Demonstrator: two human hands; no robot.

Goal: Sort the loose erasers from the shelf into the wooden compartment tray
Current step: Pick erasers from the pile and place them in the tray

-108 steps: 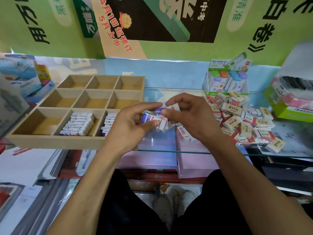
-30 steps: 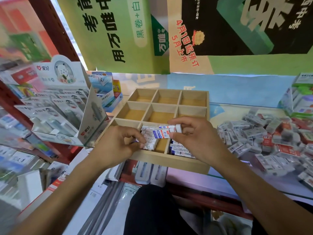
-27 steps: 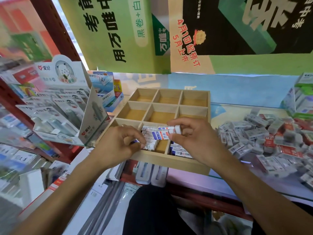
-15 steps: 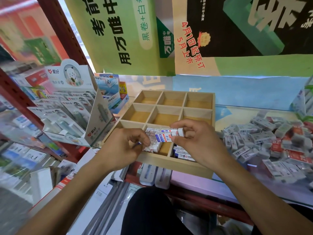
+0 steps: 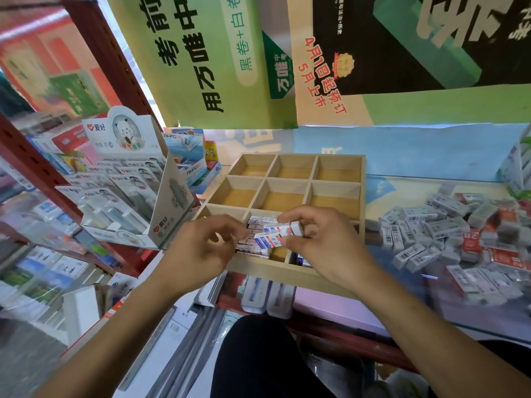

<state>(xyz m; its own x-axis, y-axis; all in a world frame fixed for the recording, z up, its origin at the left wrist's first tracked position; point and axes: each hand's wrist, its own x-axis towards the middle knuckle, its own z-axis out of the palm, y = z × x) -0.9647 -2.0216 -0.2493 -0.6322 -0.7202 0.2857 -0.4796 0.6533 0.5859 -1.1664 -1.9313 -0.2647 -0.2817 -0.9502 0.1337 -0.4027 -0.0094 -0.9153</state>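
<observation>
Wooden compartment tray [image 5: 362, 170] sits on the glass shelf [image 5: 402, 196] with its two back rows bare, while the middle near cell holds a row of white erasers with blue and red print [image 5: 253, 245] standing on edge. The right hand [image 5: 321, 248] pinches a few matching erasers [image 5: 277, 235] between thumb and curled fingers, poised just above that row. The left hand [image 5: 198, 251] hovers at the row's left end, its fingers bent toward the stack; whether they actually grip an eraser I cannot tell. The loose pile of erasers [image 5: 448, 234] lies to the right of the tray, mixing white-and-barcode sleeves with red ones. To finish this placement well, I would keep the pinched erasers square to those already filed, lower them into the open gap at the near side, let the left fingers steady the row so it does not topple, then release only once they are seated.
</observation>
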